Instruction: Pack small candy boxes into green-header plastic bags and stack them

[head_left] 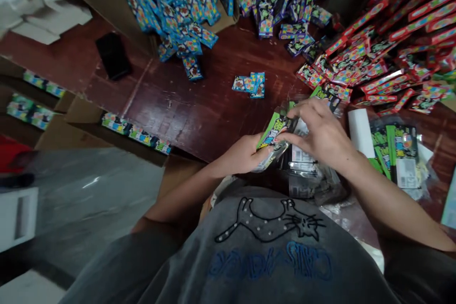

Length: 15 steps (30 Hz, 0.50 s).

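Note:
A printed plastic pouch [272,130], green and black with a clear lower part, is gripped in my left hand [245,154] near the table's front edge. My right hand [324,133] has its thumb and fingers pinched at the pouch's right edge; whether it holds anything else is hidden. Beneath and beside my right hand lie more clear-backed pouches [302,166] with white labels. Beyond the hands, two small blue candy packets [244,83] rest overlapping on the dark red table [213,104].
Heaps of blue packets [178,4], purple packets [265,19] and red packets [377,57] spread across the back. More green pouches [402,142] lie at right beside a white card [361,132]. At left are a black box [113,55] and open cartons [85,111] with packets inside.

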### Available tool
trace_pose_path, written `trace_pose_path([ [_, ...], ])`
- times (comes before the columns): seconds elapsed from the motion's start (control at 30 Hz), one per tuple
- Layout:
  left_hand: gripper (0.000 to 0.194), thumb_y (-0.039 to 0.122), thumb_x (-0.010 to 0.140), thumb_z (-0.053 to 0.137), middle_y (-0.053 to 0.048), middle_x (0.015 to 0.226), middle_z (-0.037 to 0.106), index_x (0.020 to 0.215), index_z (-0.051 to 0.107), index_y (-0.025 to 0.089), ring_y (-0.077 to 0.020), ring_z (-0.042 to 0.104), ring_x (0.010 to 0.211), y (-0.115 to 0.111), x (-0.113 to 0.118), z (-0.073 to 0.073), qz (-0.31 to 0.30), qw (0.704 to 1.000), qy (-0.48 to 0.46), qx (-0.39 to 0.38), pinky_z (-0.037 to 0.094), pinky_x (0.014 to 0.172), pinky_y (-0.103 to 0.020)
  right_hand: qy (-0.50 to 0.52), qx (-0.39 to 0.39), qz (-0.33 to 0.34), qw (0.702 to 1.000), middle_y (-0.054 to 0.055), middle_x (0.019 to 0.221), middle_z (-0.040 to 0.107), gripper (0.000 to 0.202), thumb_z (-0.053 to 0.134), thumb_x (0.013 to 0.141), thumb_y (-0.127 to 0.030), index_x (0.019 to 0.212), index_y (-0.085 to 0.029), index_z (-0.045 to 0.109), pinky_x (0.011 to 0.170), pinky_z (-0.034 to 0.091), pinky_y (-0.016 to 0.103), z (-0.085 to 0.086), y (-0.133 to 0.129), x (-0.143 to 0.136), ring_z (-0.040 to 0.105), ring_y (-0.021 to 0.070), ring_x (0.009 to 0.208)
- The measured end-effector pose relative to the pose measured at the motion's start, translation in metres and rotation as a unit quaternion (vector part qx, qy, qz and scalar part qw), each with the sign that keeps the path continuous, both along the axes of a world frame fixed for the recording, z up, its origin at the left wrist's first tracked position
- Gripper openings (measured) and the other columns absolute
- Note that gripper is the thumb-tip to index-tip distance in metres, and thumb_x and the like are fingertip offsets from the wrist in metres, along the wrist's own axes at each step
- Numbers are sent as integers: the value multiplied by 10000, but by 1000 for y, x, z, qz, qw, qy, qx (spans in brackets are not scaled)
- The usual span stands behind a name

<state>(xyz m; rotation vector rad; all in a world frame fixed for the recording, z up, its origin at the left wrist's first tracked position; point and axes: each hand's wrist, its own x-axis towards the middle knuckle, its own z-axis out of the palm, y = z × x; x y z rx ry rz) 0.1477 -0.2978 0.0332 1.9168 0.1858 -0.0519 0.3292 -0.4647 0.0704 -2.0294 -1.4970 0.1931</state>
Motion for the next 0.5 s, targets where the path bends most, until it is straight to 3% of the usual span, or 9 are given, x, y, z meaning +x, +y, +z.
trace_pose_path([
  [0.07, 372, 351, 1015, 536, -76, 997, 800, 1252, 757, 167, -273, 756, 904, 4, -5, 2, -13, 1000, 23, 7, 615, 875, -455, 23, -43, 49, 998, 68, 979, 709, 366, 680, 1009, -602, 1009, -236, 664, 861, 577, 445, 3, 1, 3, 698, 268, 963],
  [0.13, 363, 340, 1011, 552, -83, 1065, 806, 1266, 751, 175, -276, 764, 967, 7, -10, 3, -15, 999, 22, -30, 613, 909, -458, 54, -72, 109, 990, 42, 893, 723, 329, 646, 1039, -558, 927, -251, 683, 858, 583, 455, 8, 2, 5, 715, 245, 876],
  [0.23, 474, 333, 923, 732, -113, 1301, 781, 1377, 693, 204, -297, 757, 1177, 10, -16, 1, -31, 983, 28, -177, 619, 990, -453, 124, -87, 201, 968, 23, 1077, 795, 212, 683, 1022, -477, 940, -298, 761, 1069, 551, 587, 17, 4, 9, 769, 262, 1048],
  [0.3, 522, 330, 847, 838, -121, 1271, 794, 1335, 703, 199, -295, 773, 1152, 10, -19, -1, -15, 967, 45, -250, 639, 956, -445, 165, -91, 229, 955, 12, 1239, 785, 182, 713, 994, -474, 924, -320, 780, 1154, 497, 666, 21, 8, 9, 745, 294, 1217],
  [0.37, 433, 377, 847, 864, -97, 1155, 822, 1217, 747, 186, -273, 791, 1059, 10, -20, -4, 57, 965, 38, -253, 645, 917, -430, 179, -63, 176, 966, 36, 1280, 771, 209, 712, 989, -505, 929, -314, 773, 1163, 490, 679, 18, 12, 4, 712, 319, 1291],
  [0.43, 396, 453, 882, 849, -73, 1112, 829, 1156, 772, 178, -252, 787, 1018, 10, -18, -6, 167, 961, 7, -218, 635, 910, -401, 200, 10, 52, 978, 79, 1286, 756, 288, 719, 977, -561, 1108, -305, 744, 1131, 538, 605, 7, 17, -7, 704, 311, 1290],
  [0.5, 425, 504, 918, 817, -66, 1133, 826, 1178, 771, 171, -242, 777, 1018, 8, -17, -9, 256, 946, -20, -198, 621, 906, -368, 251, 57, -67, 964, 100, 1197, 761, 510, 709, 962, -641, 1309, -273, 641, 980, 616, 481, -10, 21, -26, 752, 274, 1123],
])
